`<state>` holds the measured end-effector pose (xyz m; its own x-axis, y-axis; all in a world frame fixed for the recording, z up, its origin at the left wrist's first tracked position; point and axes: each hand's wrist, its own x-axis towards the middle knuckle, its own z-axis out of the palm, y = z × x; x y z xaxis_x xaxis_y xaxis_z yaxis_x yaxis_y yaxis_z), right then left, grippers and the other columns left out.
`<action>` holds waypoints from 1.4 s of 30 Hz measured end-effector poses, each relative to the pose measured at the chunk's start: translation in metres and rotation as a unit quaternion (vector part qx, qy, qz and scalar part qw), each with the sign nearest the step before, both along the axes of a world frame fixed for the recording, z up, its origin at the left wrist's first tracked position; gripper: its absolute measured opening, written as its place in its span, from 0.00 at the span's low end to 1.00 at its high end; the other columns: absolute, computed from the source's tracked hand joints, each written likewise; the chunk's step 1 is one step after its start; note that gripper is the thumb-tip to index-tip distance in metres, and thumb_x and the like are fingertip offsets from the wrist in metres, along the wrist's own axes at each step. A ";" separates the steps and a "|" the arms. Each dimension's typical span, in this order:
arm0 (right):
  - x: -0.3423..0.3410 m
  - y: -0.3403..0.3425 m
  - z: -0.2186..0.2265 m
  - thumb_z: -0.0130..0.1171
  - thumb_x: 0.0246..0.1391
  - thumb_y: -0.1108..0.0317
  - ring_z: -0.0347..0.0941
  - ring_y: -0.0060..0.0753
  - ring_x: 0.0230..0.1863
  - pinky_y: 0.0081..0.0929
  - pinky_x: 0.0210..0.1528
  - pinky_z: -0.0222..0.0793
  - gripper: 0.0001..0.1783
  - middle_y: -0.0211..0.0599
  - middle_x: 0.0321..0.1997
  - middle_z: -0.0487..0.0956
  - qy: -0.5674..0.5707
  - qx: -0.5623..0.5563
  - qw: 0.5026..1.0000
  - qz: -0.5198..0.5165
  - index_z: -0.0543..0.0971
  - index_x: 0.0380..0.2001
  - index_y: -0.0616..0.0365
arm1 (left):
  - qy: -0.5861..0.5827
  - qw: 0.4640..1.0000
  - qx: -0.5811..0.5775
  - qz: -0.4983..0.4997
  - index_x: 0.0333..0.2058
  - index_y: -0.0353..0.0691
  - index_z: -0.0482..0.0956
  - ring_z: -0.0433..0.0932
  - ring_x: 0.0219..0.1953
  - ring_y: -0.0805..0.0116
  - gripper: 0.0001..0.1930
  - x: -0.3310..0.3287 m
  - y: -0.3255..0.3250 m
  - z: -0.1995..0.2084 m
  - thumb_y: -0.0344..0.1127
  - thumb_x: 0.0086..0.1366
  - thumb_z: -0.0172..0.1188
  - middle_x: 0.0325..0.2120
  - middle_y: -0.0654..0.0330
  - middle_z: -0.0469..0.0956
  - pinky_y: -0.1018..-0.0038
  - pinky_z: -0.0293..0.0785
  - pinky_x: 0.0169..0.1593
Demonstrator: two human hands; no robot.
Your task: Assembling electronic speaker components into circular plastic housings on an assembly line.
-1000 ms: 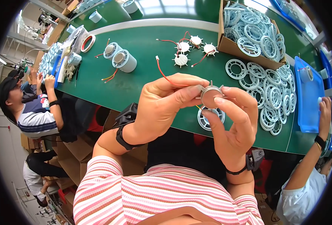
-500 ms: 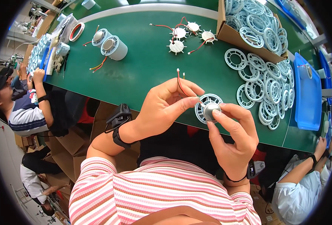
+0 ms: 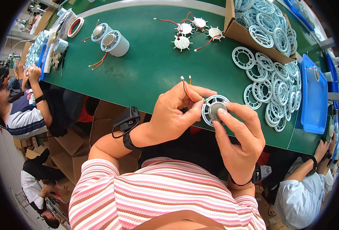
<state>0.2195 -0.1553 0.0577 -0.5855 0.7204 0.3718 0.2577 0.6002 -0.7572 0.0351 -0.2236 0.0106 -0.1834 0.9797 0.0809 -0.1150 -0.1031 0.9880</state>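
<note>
My right hand [image 3: 241,142] grips a round grey metal disc [image 3: 214,111] between thumb and fingers. The disc lies over a light-blue spoked plastic ring [image 3: 204,114], partly hidden by disc and fingers. At the ring's left edge, the thumb and fingers of my left hand [image 3: 175,111] are pinched together on thin wires. One red wire [image 3: 185,89] curves up over the left hand's fingers to a small white connector. A second, yellowish wire end pokes up beside it. Exactly where the wires join the part is hidden by the fingertips.
Loose light-blue rings [image 3: 261,92] heap at the right, before a cardboard box [image 3: 231,23] full of them. A blue tray [image 3: 314,103] stands farther right. White spoked discs with wires [image 3: 181,43] lie far centre; two wired cylinders [image 3: 119,45] are left. Co-workers sit at both sides.
The metal disc has tilted, its face now looking flatter, and the ring sits slightly farther right. My left hand has shifted a little right with the wires. Both hands keep their grip.
</note>
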 end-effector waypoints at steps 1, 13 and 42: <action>0.001 0.001 0.000 0.72 0.42 0.82 0.77 0.46 0.53 0.37 0.55 0.73 0.22 0.41 0.52 0.80 -0.017 0.021 1.000 0.005 0.86 0.44 0.56 | -0.016 1.000 -0.006 0.006 0.42 0.32 0.69 0.82 0.49 0.64 0.03 0.002 0.000 0.001 0.19 0.72 0.50 0.53 0.41 0.77 0.70 0.83 0.51; 0.009 0.000 -0.008 0.74 0.45 0.74 0.64 0.55 0.66 0.47 0.66 0.62 0.22 0.40 0.59 0.78 -0.088 0.144 0.986 -0.001 0.84 0.47 0.53 | -0.049 0.999 -0.009 0.014 0.40 0.32 0.67 0.83 0.44 0.66 0.02 0.003 0.004 0.004 0.20 0.72 0.50 0.52 0.42 0.78 0.74 0.86 0.43; -0.037 0.047 0.077 0.59 0.60 0.74 0.74 0.46 0.53 0.32 0.57 0.66 0.11 0.47 0.50 0.77 0.091 0.242 0.965 0.045 0.78 0.46 0.61 | -0.073 0.977 -0.141 -0.141 0.62 0.35 0.68 0.84 0.39 0.74 0.30 -0.009 0.003 0.021 0.21 0.62 0.65 0.42 0.61 0.82 0.78 0.82 0.42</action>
<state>0.1823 -0.1087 0.1343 -0.5308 0.3867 0.7541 0.0775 0.9083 -0.4112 0.0261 -0.2208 0.0312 0.1073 0.9724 -0.2073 -0.2408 0.2277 0.9435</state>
